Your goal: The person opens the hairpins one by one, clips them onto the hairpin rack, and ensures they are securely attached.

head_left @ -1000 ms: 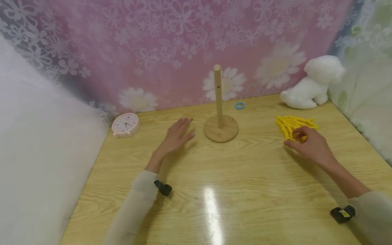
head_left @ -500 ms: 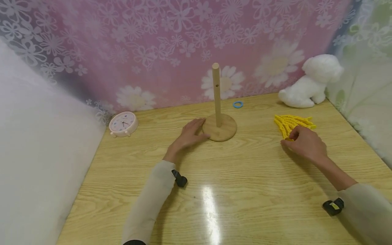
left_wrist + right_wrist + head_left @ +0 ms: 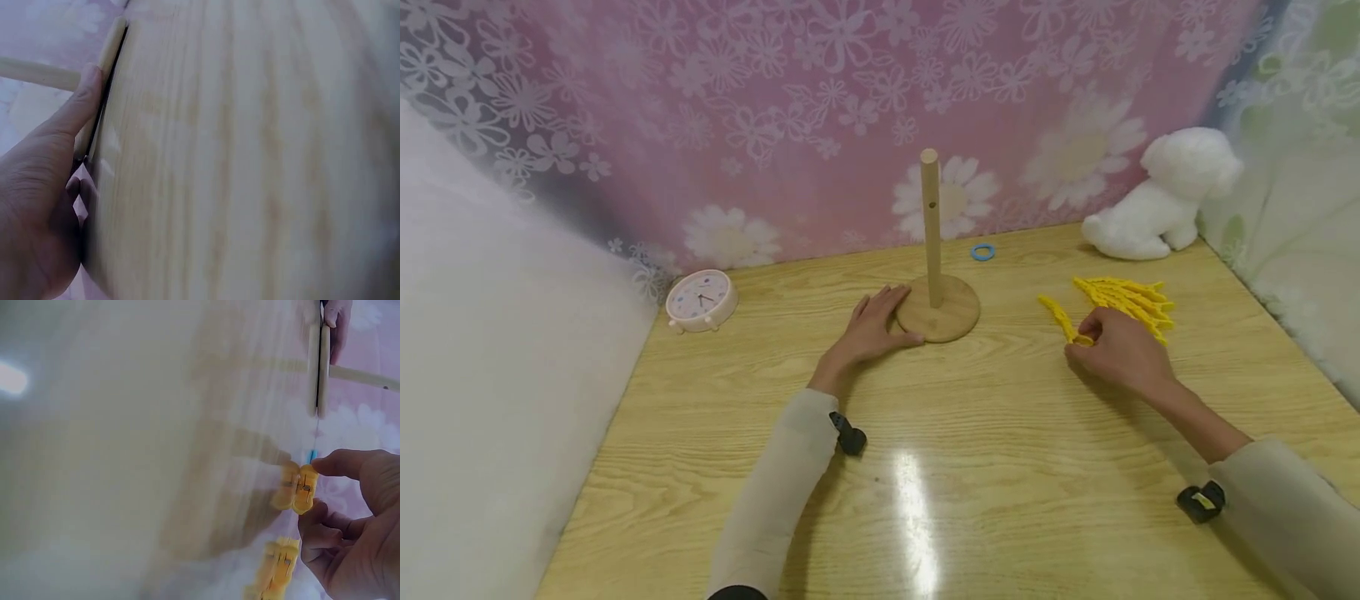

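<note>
Toward the back middle of the table stands a wooden stand [image 3: 934, 242], an upright dowel with a small hole near its top, on a round base. My left hand [image 3: 868, 329] holds the left rim of that base, thumb at the front and fingers at the side; its thumb [image 3: 84, 94] lies on the rim in the left wrist view. My right hand [image 3: 1120, 350] pinches one end of a thin, branch-like yellow piece [image 3: 1057, 317] between thumb and fingers. In the right wrist view the pinched yellow end [image 3: 305, 489] has dark markings. Several similar yellow pieces [image 3: 1127, 300] lie just beyond that hand.
A small blue ring [image 3: 982, 252] lies behind the stand, near the back wall. At the far left is a pale pink alarm clock [image 3: 702, 300]. A white plush dog [image 3: 1172, 196] sits in the back right corner. Patterned cloth lines the back.
My left hand has moved right and taken hold of the stand's base. My right hand has drawn one yellow piece leftward, apart from the bunch.
</note>
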The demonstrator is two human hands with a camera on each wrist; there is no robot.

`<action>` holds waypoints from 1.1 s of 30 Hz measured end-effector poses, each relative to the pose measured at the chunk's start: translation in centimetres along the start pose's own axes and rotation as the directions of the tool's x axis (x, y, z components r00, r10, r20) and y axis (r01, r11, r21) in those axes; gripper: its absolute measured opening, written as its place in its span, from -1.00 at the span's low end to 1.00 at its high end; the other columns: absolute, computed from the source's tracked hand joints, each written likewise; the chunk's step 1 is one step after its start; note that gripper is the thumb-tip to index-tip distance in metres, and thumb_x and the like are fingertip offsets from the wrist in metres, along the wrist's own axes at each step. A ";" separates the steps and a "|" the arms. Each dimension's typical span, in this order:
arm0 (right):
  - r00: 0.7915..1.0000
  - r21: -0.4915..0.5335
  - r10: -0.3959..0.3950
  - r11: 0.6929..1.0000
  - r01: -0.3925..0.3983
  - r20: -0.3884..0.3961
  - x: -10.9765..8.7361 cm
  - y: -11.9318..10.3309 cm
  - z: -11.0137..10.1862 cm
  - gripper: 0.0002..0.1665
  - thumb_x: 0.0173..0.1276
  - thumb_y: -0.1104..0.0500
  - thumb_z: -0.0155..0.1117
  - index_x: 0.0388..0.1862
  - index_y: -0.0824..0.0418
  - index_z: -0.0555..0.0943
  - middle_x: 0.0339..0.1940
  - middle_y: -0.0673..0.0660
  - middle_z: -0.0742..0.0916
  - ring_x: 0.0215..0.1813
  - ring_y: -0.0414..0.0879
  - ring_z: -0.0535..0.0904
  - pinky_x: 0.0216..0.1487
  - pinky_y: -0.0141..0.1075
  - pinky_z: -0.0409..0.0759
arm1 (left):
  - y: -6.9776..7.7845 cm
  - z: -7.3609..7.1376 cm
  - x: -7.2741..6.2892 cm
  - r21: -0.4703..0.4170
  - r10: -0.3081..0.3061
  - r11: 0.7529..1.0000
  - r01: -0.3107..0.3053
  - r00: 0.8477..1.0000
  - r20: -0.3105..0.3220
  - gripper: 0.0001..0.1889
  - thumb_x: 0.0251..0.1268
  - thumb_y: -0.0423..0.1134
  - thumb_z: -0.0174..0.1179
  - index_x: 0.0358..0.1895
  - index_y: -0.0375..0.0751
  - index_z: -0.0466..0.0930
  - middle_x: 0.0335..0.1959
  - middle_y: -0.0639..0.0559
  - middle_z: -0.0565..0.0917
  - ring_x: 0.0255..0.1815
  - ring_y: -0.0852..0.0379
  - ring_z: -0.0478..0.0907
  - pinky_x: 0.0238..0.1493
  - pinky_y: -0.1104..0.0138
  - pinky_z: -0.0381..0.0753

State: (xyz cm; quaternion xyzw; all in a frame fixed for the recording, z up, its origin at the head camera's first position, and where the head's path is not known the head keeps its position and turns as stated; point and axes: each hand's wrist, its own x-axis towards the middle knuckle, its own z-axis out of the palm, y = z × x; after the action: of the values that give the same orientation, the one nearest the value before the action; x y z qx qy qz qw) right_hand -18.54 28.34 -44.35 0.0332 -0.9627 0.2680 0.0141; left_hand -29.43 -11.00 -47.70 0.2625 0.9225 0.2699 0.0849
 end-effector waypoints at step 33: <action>0.986 0.098 -0.053 0.994 0.038 0.158 5.1 -1.0 1.0 -0.47 0.46 0.13 0.38 0.20 0.50 0.52 0.15 0.54 0.60 0.14 0.39 0.53 0.11 0.27 0.54 | -0.2 0.1 -0.2 -0.082 -0.056 0.995 0.053 0.998 -0.041 0.02 0.32 0.33 0.32 0.72 0.12 0.01 0.70 0.15 0.09 0.73 0.19 -0.14 0.69 0.26 -0.42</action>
State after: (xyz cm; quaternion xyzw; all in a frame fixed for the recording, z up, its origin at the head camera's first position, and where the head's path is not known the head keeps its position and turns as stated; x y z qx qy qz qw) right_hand -23.55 26.66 -44.44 0.0773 -0.9460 0.3093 -0.0590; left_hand -29.32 -11.18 -47.84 0.2277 0.9193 0.3103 0.0827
